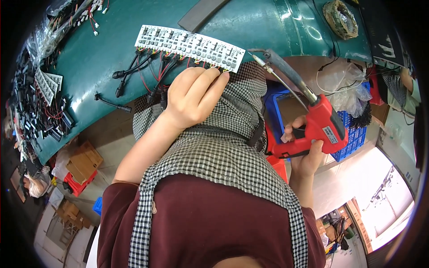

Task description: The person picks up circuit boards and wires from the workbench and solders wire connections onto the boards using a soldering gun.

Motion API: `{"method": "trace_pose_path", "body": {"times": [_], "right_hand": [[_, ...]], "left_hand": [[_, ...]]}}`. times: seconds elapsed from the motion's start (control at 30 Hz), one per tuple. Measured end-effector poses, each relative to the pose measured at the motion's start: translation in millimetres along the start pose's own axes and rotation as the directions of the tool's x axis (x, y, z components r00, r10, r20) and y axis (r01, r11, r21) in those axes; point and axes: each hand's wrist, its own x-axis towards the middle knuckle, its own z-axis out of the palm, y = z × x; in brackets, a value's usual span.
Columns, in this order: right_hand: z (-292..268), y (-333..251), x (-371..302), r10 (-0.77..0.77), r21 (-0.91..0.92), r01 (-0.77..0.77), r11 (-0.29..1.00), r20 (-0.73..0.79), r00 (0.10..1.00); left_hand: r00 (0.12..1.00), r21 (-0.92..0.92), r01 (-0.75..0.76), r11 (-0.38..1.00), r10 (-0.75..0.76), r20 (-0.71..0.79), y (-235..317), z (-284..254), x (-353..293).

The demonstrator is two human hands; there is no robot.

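Observation:
A long white circuit board (pixel 190 47) lies at the near edge of the green table, with short red, black and yellow wires along its near side. My left hand (pixel 192 96) is closed at the wires by the board's right part; its fingertips are partly hidden. Black cables with round connectors (pixel 119 74) hang from the board to the left of that hand. My right hand (pixel 308 156) grips the handle of a red soldering gun (pixel 324 129). The gun's thin metal tip points up and left, close to the board's right end.
A dark grey bar (pixel 201 14) lies behind the board. At the left are a heap of black cables (pixel 33 105) and more white boards (pixel 47 87). A roll of wire or tape (pixel 340 20) sits far right. A blue crate (pixel 351 138) stands below the table.

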Motion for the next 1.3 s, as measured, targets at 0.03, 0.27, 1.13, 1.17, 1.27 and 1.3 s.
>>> {"method": "trace_pose_path", "body": {"times": [0.03, 0.27, 1.13, 1.17, 1.27, 1.3], "right_hand": [[-0.8, -0.1, 0.0, 0.001, -0.002, -0.001, 1.0, 0.007, 1.0], [3.2, -1.2, 5.1, -0.014, -0.024, 0.015, 1.0, 0.063, 0.998], [1.2, -2.8, -1.3, 0.012, -0.067, -0.011, 0.998, 0.02, 1.0], [1.2, -3.7, -2.7, 0.019, -0.1, -0.018, 0.995, 0.007, 1.0], [-4.2, -3.2, -6.6, -0.025, -0.172, 0.031, 0.985, 0.037, 0.999], [-1.0, -4.0, -7.1, -0.044, -0.206, 0.046, 0.977, 0.017, 0.999]], "left_hand": [[1.0, 0.0, -0.027, 1.0, 0.027, -0.002, 0.2, -0.8, 0.3], [0.999, 0.027, 0.035, 0.999, -0.036, 0.04, 7.6, 1.7, 7.3], [0.809, -0.067, 0.567, 0.821, -0.539, 0.236, 25.1, -2.3, 29.6], [0.808, -0.065, 0.567, 0.821, -0.54, 0.236, 25.3, -1.7, 28.2], [0.81, -0.111, 0.58, 0.807, -0.556, 0.189, 24.8, 0.9, 27.0], [0.818, -0.11, 0.568, 0.815, -0.546, 0.178, 24.5, 1.7, 27.1]]}}
